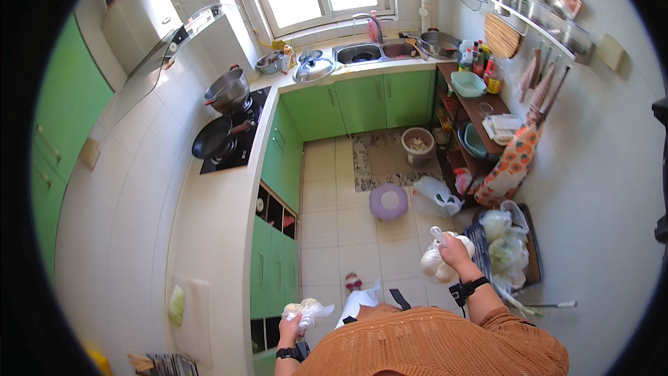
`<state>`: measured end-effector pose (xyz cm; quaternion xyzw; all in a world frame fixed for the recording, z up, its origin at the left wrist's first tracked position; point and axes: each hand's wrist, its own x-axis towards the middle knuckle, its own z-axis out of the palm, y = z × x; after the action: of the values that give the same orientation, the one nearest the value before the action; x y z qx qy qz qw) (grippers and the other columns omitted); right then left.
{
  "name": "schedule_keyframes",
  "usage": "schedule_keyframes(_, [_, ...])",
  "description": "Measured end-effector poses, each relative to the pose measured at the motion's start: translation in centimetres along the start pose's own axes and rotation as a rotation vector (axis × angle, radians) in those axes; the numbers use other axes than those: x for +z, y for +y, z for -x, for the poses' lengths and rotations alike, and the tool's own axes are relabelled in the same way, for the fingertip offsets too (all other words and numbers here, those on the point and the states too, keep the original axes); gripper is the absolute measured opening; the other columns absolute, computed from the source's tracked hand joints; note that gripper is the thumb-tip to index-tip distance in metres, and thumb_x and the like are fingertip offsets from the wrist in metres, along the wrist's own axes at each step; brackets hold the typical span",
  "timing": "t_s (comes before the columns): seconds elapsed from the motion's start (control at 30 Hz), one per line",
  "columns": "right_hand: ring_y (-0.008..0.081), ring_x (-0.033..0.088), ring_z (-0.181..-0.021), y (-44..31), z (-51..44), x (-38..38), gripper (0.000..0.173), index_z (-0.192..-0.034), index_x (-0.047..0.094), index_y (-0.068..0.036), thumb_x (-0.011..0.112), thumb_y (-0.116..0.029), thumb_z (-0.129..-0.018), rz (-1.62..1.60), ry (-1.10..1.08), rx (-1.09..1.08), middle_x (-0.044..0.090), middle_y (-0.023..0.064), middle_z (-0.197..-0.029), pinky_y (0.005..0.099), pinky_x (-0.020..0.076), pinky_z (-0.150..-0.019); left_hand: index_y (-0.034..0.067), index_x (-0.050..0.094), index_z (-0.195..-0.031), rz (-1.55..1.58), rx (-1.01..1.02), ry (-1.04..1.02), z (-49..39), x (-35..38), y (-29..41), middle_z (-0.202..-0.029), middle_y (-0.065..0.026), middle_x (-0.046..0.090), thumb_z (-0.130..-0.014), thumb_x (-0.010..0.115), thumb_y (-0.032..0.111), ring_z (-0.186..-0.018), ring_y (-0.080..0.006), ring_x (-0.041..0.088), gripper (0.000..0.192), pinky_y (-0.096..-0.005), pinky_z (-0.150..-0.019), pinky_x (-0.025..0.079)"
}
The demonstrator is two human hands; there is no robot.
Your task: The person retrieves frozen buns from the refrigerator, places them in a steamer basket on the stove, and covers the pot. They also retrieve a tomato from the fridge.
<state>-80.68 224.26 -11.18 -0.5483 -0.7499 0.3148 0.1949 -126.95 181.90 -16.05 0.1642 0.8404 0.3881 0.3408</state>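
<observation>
My left hand [290,330] grips a thin plastic bag [308,312] with pale contents, close beside the front of the green lower cabinets. Out to the right, my right hand [455,251] holds a second plastic bag [437,266] by its gathered neck. Rounded pale items fill that bag, though their kind is unclear. A crate [535,261] with bagged green vegetables [506,253] stands on the floor just beyond my right hand. On the counter to my left, a piece of pale green vegetable [176,305] lies on a white cutting board [195,334].
A purple stool [388,202], a white plastic bag [437,196] and a bucket [417,146] stand on the tiled floor ahead. Water runs from the faucet [377,28] into the sink [358,54]. A wok [212,138] and a pot [229,91] sit on the stove. A brown shelf [477,107] lines the right wall.
</observation>
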Motion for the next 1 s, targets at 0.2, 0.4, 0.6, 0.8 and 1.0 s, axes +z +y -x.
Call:
schedule_keyframes(0.2, [0.0492, 0.066, -0.1, -5.7, -15.9, 4.0, 0.028, -0.103, 0.066, -0.003, 0.06, -0.029, -0.097, -0.032, 0.098, 0.142, 0.07, 0.0281, -0.1, 0.0554, 0.0517, -0.085, -0.012, 0.073, -0.098, -0.034, -0.143, -0.121, -22.4, 1.9, 15.9, -0.081, -0.0158, 0.073, -0.087, 0.082, 0.033, -0.06, -0.0252, 0.07, 0.047, -0.0388, -0.044, 0.053])
schedule_keyframes(0.4, [0.0481, 0.067, -0.103, -8.8, -26.7, 4.4, 0.03, -0.108, 0.07, -0.007, 0.059, -0.032, -0.095, -0.003, 0.047, 0.418, 0.072, 0.0266, -0.103, 0.0542, 0.0521, -0.089, -0.01, 0.075, -0.097, -0.019, 0.051, -0.303, -40.1, 6.5, 34.0, -0.075, -0.0143, 0.072, -0.088, 0.08, 0.035, -0.057, -0.0225, 0.069, 0.046, -0.037, -0.045, 0.054])
schedule_keyframes(0.6, [0.0482, 0.067, -0.105, -7.6, -40.7, 5.9, 0.037, -0.11, 0.072, -0.008, 0.054, -0.037, -0.098, 0.078, 0.084, 0.624, 0.072, 0.0268, -0.104, 0.0554, 0.052, -0.091, -0.006, 0.076, -0.093, 0.043, 0.08, -0.432, -55.6, 14.2, 47.8, -0.071, -0.0093, 0.071, -0.09, 0.08, 0.034, -0.054, -0.0172, 0.065, 0.04, -0.032, -0.044, 0.052])
schedule_keyframes(0.8, [0.0497, 0.066, -0.107, -6.2, -62.5, 8.6, 0.041, -0.109, 0.072, -0.002, 0.053, -0.036, -0.099, 0.02, 0.022, 0.59, 0.07, 0.0311, -0.105, 0.0547, 0.051, -0.093, -0.001, 0.077, -0.097, 0.176, 0.126, -0.456, -66.9, 18.2, 62.9, -0.079, -0.0034, 0.072, -0.095, 0.078, 0.027, -0.062, -0.0127, 0.064, 0.028, -0.0298, -0.051, 0.049])
schedule_keyframes(1.0, [0.0323, 0.066, -0.078, -14.7, -86.9, 8.1, 0.041, -0.091, 0.066, 0.0, 0.054, -0.037, -0.104, -0.304, 0.043, 0.316, 0.066, 0.0163, -0.079, 0.0443, 0.0501, -0.073, -0.003, 0.078, -0.105, 0.229, 0.333, -0.385, -77.4, 19.9, 78.7, -0.092, -0.0028, 0.076, -0.096, 0.076, 0.023, -0.08, -0.0109, 0.068, 0.028, -0.0289, -0.071, 0.055])
